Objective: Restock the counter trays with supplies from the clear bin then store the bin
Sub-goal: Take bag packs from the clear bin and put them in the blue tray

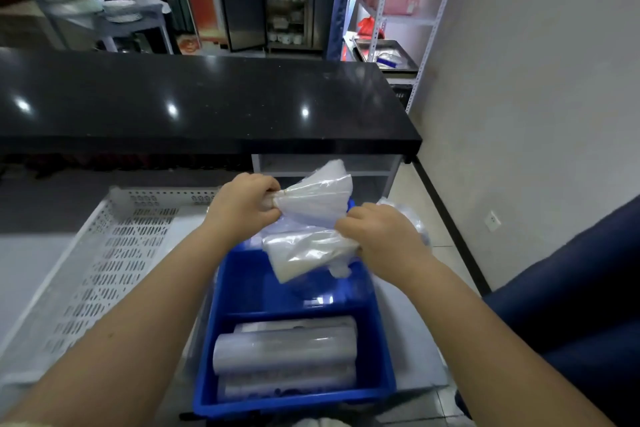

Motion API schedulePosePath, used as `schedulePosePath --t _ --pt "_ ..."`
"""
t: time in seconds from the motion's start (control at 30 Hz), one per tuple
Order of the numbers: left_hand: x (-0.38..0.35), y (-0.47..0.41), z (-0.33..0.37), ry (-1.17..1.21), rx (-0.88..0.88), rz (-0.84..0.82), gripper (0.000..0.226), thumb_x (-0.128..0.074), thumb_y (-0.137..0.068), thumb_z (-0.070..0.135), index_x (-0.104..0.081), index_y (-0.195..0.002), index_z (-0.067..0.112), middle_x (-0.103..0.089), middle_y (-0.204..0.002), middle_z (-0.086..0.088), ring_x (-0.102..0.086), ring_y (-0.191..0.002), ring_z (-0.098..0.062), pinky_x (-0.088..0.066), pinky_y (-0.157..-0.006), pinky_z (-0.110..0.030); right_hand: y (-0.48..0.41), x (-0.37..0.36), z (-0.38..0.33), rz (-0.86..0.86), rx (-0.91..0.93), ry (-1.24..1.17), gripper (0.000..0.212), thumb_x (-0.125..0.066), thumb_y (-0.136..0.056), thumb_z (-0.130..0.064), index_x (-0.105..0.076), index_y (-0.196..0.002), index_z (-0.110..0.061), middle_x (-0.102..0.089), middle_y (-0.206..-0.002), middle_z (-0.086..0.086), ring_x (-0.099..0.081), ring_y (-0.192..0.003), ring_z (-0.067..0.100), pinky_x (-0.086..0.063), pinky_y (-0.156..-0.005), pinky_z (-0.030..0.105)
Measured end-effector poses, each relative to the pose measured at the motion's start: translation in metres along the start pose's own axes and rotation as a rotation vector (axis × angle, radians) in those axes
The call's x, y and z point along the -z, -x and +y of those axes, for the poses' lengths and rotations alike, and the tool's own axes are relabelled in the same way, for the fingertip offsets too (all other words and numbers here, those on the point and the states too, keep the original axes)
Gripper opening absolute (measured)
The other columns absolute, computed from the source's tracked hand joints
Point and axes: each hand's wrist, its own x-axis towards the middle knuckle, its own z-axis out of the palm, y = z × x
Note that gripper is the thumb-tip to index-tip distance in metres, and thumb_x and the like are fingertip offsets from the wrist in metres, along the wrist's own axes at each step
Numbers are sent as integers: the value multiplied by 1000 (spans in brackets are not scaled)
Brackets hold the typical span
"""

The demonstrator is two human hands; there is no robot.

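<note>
Rolls (287, 347) in plastic wrap, contents unclear, lie in the near compartment of the blue tray (239, 288). Above its far compartment the left hand (242, 204) pinches the upper bag (315, 198) and the right hand (377, 236) grips the lower bag (304, 253); black counter (207, 97) beyond.

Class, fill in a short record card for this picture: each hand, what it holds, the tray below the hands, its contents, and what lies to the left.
Left hand: pinches the gathered end of the upper clear packet
Right hand: grips the lower clear packet
Below the hands: blue tray, two compartments
Near compartment: wrapped rolls lying flat
Left of it: white perforated tray
Beyond: black counter
</note>
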Motion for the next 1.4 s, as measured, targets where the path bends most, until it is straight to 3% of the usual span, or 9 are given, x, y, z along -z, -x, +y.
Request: schedulePosePath --t 0.1,0.2,0.43,0.63,0.9,1.0,1.13,1.3,1.4 --pt "-6 5 8 47 -10 -92 20 -70 -73 29 -63 -91 25 -58 -85 11 -54 -83 -16 -47 -66 -34 14 19 12 78 -66 -1 24 -69 -66 6 -67 -85 -8 -64 -77 8 -57 -72 29 -46 -60 37" --pt "-18 19 15 27 -25 -121 18 -69 -74 30 -60 -90 26 -54 -83 13 -52 -84 -14 -42 -63 -32 24 36 27 139 -182 -7 18 -66 -71 -2 -66 -84 -15 -62 -77 1 -55 -72 25 -35 -59 28" --pt "-49 58 22 61 -42 -247 14 -68 -74 36 -56 -81 32 -61 -83 11 -54 -78 -12 -34 -54 -26 35 47 38 198 -343 -55 12 -60 -75 -8 -64 -78 -20 -57 -74 0 -46 -68 21 -30 -56 27" --pt "-66 68 18 121 39 -349 15 -70 -76 32 -56 -81 30 -60 -84 11 -55 -76 -13 -49 -63 -31 33 36 21 141 -343 -41 16 -61 -76 -7 -62 -78 -23 -57 -74 -4 -50 -69 20 -33 -52 27" --pt "-62 71 -4 143 94 -523 18 -70 -70 42 -52 -70 37 -59 -77 17 -54 -70 -5 -34 -54 -22 22 37 7 137 -325 -53 27 -64 -77 -10 -50 -70 -31 -44 -65 -12 -43 -62 15 -25 -48 21" --pt "-69 67 -2 24 55 -396 10 -64 -76 31 -61 -85 30 -61 -90 10 -55 -84 -19 -43 -63 -29 15 36 2 121 -341 -38 15 -62 -77 -7 -60 -77 -22 -53 -72 -4 -48 -69 20 -36 -52 28" --pt "-67 63 -12 -69 58 -236 46 -66 -83 36 -54 -127 26 -56 -128 3 -46 -118 -22 -40 -95 -41 6 38 -6 154 -309 -44 14 -64 -77 -6 -63 -81 -19 -49 -71 -6 -45 -67 21 -24 -50 20" --pt "-9 49 -37 95 112 112 42 -73 -79 26 -60 -119 22 -65 -111 0 -55 -105 -23 -45 -87 -37 -18 38 -20 219 -260 -29 13 -64 -78 -5 -66 -86 -15 -57 -77 -1 -47 -72 21 -28 -58 25" --pt "31 45 -57 180 171 195 41 -73 -79 21 -60 -119 24 -66 -107 2 -57 -103 -20 -48 -89 -39 -33 27 -39 262 -220 -8 12 -67 -74 -3 -64 -83 -10 -62 -77 7 -51 -71 25 -33 -59 29"
